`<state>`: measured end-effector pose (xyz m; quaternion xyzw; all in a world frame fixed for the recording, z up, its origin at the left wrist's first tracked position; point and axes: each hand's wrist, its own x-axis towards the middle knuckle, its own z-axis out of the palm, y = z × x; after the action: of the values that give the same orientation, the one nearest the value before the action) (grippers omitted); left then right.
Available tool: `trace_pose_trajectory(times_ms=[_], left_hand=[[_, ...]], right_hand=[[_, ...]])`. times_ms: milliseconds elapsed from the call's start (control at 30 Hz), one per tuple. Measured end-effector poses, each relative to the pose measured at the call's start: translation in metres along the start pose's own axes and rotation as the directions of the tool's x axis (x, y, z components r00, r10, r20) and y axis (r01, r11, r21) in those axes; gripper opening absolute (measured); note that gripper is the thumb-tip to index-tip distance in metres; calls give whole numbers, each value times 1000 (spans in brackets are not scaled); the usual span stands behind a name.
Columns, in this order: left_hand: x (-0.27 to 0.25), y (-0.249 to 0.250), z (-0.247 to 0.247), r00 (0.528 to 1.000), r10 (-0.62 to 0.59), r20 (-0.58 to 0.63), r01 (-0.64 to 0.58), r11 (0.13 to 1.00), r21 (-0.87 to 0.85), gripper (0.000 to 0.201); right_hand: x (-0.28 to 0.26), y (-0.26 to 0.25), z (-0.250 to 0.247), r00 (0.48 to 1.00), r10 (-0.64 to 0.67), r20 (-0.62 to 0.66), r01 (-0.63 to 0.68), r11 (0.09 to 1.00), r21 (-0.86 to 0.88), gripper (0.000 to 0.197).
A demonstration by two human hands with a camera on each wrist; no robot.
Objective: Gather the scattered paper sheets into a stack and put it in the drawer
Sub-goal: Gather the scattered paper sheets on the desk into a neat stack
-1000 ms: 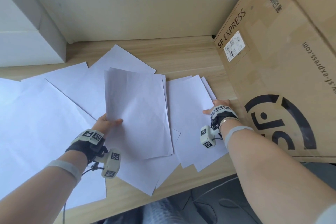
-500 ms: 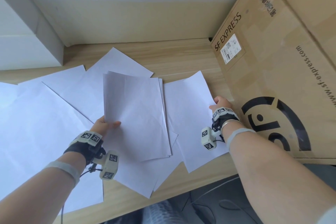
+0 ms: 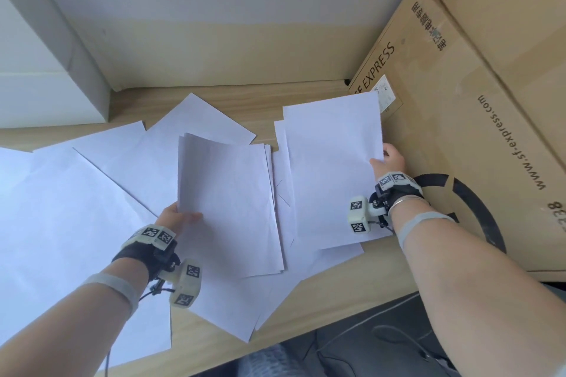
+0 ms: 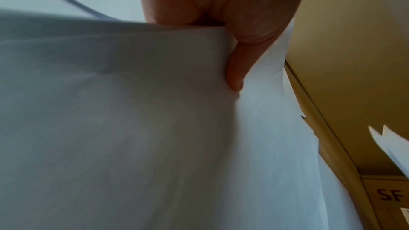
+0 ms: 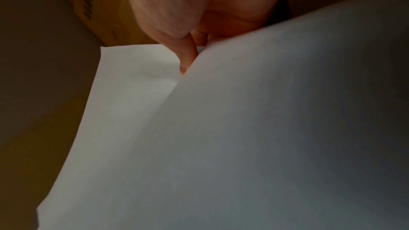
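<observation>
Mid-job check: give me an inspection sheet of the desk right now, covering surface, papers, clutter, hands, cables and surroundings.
Surface: wooden desk, mostly covered by paper.
Job's things: small stack of sheets lifted by the left hand; another sheet lifted at its right edge by the right hand; loose sheets spread flat across the left side. No drawer in view.
Clutter: SF Express cardboard box on the desk's right end, close beside the right-hand sheet.
Hands: left hand pinches the stack's lower left corner; right hand pinches its sheet.
Cables: thin black lead at the left wrist camera; dark cables below the desk edge.
Surroundings: white cabinet at left, pale wall behind.
</observation>
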<state>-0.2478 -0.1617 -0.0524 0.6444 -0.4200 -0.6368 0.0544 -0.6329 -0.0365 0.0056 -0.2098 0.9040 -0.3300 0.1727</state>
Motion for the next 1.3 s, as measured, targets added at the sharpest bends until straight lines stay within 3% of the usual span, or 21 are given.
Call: trace_pose_trajectory(times_ms=[267,400,633,800,933,1167,1300], left_hand=[[1,0,-2,999,-35,20,35,999,-8,39],[2,-1,-3,999,-45,25,45,999,-15,39],[3,-4,-1,1000,2,-12,-2,1000,28,56],[3,-3,0,1000,26,-2,-26,998,52,48],[2,-5,-4,999,45,-8,-45,999,-30,38],[-6,-7,-44,987,99,-123,-111,989,-95,31],[-11,-17,-68,982,91,-165,-113,985,-133,34]], right_hand=[[-41,-28,73,963,55,263,-38,997,-69,40],[-65,-39,101,901,111,419,-24,978,-207,43],[-94,-67,141,853,187,488,-56,961,-272,73],[-115,-77,165,785,168,596,35,949,-314,79],[-112,-77,164,784,118,609,81,954,-289,66],[-106,-73,149,819,28,574,183,934,-307,41],[-121,-73,157,789,8,614,240,916,-320,37]])
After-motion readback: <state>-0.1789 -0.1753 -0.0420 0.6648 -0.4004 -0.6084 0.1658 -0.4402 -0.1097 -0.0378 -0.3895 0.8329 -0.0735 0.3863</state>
